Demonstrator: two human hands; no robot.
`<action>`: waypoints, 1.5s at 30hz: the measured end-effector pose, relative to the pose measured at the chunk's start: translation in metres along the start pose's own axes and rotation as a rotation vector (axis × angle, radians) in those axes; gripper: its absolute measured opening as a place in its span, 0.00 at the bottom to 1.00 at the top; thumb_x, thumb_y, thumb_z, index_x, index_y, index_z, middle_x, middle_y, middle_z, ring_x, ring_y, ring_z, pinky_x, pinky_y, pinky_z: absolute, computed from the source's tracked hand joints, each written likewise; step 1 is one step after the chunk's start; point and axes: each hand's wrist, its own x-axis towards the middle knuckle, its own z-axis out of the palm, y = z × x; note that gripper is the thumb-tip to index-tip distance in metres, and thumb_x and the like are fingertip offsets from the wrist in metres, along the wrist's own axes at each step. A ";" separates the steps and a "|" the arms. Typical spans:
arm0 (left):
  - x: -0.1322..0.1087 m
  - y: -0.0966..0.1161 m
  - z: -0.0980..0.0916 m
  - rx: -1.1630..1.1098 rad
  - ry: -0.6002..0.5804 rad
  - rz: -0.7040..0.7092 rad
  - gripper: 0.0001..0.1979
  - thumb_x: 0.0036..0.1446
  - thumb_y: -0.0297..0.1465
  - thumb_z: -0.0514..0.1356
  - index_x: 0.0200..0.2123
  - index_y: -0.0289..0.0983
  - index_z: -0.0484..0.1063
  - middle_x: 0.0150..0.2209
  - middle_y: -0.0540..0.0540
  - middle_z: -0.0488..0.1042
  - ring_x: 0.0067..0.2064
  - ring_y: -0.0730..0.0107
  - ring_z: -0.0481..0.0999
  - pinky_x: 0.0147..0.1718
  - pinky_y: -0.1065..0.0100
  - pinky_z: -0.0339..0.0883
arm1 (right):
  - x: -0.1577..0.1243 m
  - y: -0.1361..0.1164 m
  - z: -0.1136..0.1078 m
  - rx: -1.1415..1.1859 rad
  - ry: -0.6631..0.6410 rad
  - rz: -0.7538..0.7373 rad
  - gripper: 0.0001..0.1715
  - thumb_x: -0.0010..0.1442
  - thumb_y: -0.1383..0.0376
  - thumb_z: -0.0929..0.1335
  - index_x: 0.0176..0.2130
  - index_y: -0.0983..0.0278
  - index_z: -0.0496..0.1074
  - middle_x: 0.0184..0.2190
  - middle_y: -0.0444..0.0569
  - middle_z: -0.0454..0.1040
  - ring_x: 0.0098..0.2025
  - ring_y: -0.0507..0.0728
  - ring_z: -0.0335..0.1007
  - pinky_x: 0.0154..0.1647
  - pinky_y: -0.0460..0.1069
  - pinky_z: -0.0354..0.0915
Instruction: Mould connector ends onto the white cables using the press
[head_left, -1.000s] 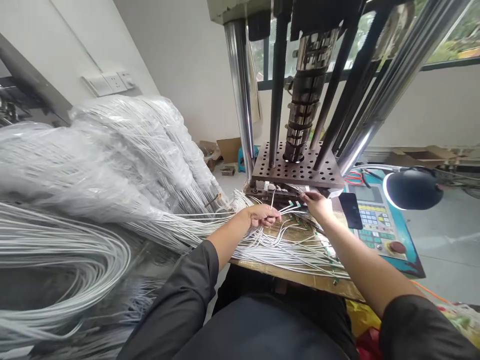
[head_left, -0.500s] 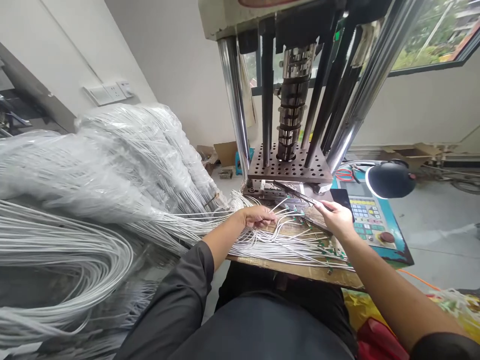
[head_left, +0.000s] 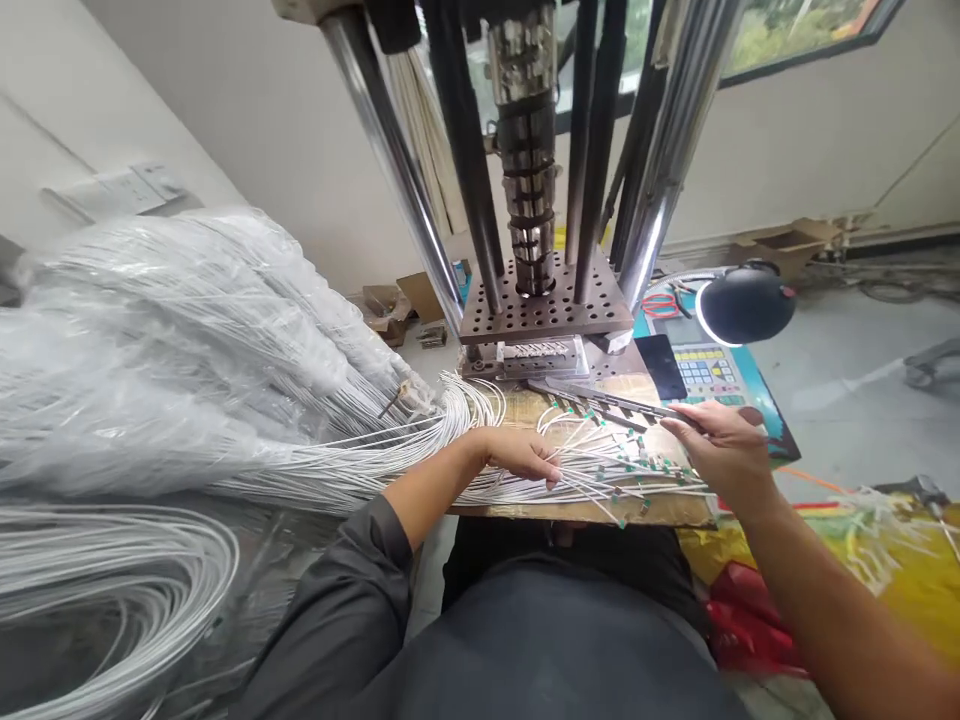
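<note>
My right hand [head_left: 724,445] is closed around one end of a long dark metal bar [head_left: 589,393], which reaches left across the board in front of the press. White cables with small green-marked connector ends [head_left: 652,465] lie fanned out below the bar. My left hand [head_left: 525,455] is closed, thumb and fingers together, on a few white cables [head_left: 589,485] in the middle of this fan. Behind the bar, a clear mould plate [head_left: 540,355] with a row of white pieces sits under the press's perforated plate [head_left: 547,315].
The press columns [head_left: 405,170] rise at the back. Plastic-wrapped cable bundles [head_left: 187,330] fill the left side. On the right are a control panel [head_left: 701,370], a black lamp [head_left: 746,305] and red-handled pliers [head_left: 660,305]. A brown board [head_left: 517,510] carries the cables.
My right hand has drawn the bar right and toward me, away from the press. My left hand has shifted slightly down over the cables. The mould plate shows more clearly; the whole view has tilted.
</note>
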 end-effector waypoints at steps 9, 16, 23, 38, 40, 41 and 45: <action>0.007 0.004 0.015 0.205 -0.124 0.045 0.25 0.57 0.53 0.65 0.31 0.34 0.75 0.23 0.52 0.62 0.27 0.75 0.57 0.26 0.71 0.52 | -0.073 -0.021 -0.013 0.081 0.152 0.129 0.13 0.63 0.56 0.72 0.47 0.54 0.80 0.38 0.47 0.79 0.39 0.59 0.75 0.46 0.56 0.72; 0.009 0.005 0.021 0.239 -0.162 0.055 0.25 0.60 0.53 0.63 0.32 0.34 0.76 0.24 0.51 0.64 0.27 0.75 0.59 0.27 0.71 0.54 | -0.082 -0.024 -0.018 0.021 0.186 0.156 0.14 0.64 0.54 0.71 0.47 0.55 0.81 0.39 0.50 0.79 0.42 0.62 0.76 0.48 0.58 0.72; -0.002 0.002 0.020 0.069 -0.128 0.099 0.25 0.59 0.53 0.64 0.33 0.33 0.76 0.22 0.52 0.61 0.24 0.77 0.56 0.22 0.71 0.48 | -0.074 -0.036 -0.016 0.006 0.164 0.078 0.13 0.64 0.57 0.71 0.48 0.54 0.80 0.38 0.49 0.78 0.40 0.61 0.76 0.45 0.56 0.72; 0.018 0.046 0.043 -0.389 0.396 0.383 0.25 0.54 0.50 0.68 0.37 0.33 0.72 0.23 0.52 0.67 0.20 0.79 0.63 0.22 0.72 0.52 | -0.054 -0.044 -0.014 0.006 0.215 -0.117 0.16 0.61 0.67 0.74 0.50 0.55 0.80 0.39 0.46 0.78 0.39 0.58 0.76 0.43 0.54 0.71; 0.023 0.048 0.045 -0.380 0.498 0.385 0.25 0.52 0.51 0.69 0.34 0.33 0.72 0.22 0.53 0.66 0.20 0.80 0.60 0.21 0.72 0.47 | -0.056 -0.043 -0.013 0.005 0.220 -0.114 0.16 0.62 0.67 0.74 0.50 0.55 0.79 0.39 0.47 0.78 0.39 0.57 0.75 0.44 0.54 0.71; 0.024 0.048 0.046 -0.375 0.533 0.376 0.26 0.51 0.52 0.69 0.32 0.33 0.72 0.22 0.53 0.65 0.20 0.81 0.58 0.21 0.72 0.45 | -0.057 -0.042 -0.013 0.004 0.222 -0.114 0.16 0.62 0.67 0.74 0.50 0.55 0.79 0.39 0.47 0.78 0.39 0.57 0.75 0.44 0.54 0.72; 0.029 0.041 0.056 -0.390 0.485 0.258 0.28 0.47 0.52 0.70 0.33 0.31 0.76 0.21 0.54 0.62 0.22 0.79 0.56 0.22 0.71 0.45 | -0.058 -0.041 -0.012 -0.008 0.220 -0.086 0.14 0.62 0.64 0.73 0.49 0.57 0.79 0.39 0.48 0.78 0.40 0.58 0.76 0.45 0.55 0.72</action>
